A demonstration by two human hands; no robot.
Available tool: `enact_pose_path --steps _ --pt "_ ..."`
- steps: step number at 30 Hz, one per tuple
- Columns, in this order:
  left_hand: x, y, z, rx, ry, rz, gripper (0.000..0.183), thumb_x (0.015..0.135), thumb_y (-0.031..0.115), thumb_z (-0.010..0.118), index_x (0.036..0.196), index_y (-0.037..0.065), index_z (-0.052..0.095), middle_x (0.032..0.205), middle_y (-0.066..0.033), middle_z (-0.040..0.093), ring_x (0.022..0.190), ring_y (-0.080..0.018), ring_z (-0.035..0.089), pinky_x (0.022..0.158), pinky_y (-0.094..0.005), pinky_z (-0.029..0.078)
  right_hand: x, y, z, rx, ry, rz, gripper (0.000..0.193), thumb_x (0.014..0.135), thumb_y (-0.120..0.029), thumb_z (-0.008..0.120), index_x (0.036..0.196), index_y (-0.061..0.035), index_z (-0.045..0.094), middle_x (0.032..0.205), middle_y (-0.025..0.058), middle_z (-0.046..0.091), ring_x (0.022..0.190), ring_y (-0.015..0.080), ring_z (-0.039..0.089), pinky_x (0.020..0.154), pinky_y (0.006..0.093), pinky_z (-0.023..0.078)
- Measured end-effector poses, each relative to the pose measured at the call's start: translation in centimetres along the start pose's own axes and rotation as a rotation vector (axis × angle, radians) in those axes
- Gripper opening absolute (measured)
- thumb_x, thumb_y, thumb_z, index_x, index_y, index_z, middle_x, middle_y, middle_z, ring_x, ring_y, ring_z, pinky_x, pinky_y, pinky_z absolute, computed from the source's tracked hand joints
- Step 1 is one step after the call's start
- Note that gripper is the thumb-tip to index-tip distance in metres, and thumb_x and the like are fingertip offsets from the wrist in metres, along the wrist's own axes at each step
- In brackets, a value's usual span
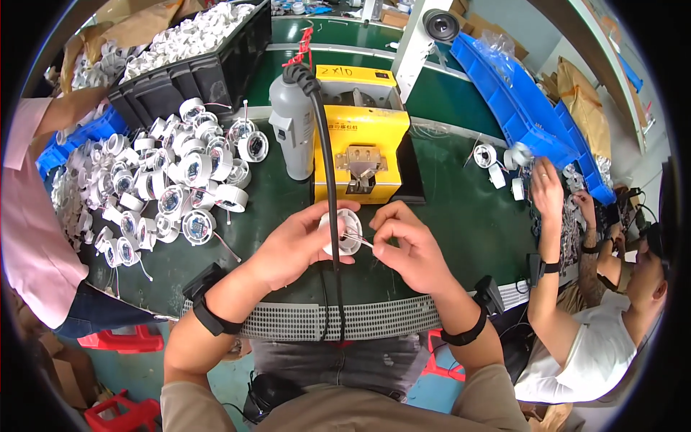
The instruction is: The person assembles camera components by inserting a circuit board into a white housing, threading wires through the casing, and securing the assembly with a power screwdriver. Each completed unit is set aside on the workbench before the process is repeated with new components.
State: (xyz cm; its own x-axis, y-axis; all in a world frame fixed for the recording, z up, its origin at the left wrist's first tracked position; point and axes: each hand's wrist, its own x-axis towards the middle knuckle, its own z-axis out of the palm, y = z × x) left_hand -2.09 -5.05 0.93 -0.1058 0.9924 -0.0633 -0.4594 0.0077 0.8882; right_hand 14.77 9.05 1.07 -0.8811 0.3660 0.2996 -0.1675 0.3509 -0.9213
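Near the front edge of the green bench, my left hand grips a white round plastic housing with its open face turned up. Thin wires come out of the housing toward the right. My right hand pinches these wires between thumb and fingers. A hanging black cable crosses in front of the housing and hides part of it. Just beyond my hands stands a yellow machine with a metal block on its front. Left of it is a grey cylindrical tool.
White round housings with circuit boards and wires lie heaped on the left. Behind them stands a black crate of white parts. Blue bins are at right. Co-workers flank me: a pink sleeve and a hand. A perforated strip edges the bench.
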Motion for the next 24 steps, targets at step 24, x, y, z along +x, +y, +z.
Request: enact_pose_path --steps 24 --pt "-0.1 -0.7 -0.3 -0.21 0.162 0.038 0.031 0.098 0.017 0.048 0.124 0.001 0.051 0.119 -0.0127 0.057 0.11 -0.0245 0.058 0.093 -0.0412 0.049 -0.3 -2.2 1.3 -0.237 0.227 -0.075 0.022 0.078 0.003 0.07 0.099 0.0017 0.064 0.077 0.0093 0.065 0.057 0.0131 0.061 0.05 0.0221 0.048"
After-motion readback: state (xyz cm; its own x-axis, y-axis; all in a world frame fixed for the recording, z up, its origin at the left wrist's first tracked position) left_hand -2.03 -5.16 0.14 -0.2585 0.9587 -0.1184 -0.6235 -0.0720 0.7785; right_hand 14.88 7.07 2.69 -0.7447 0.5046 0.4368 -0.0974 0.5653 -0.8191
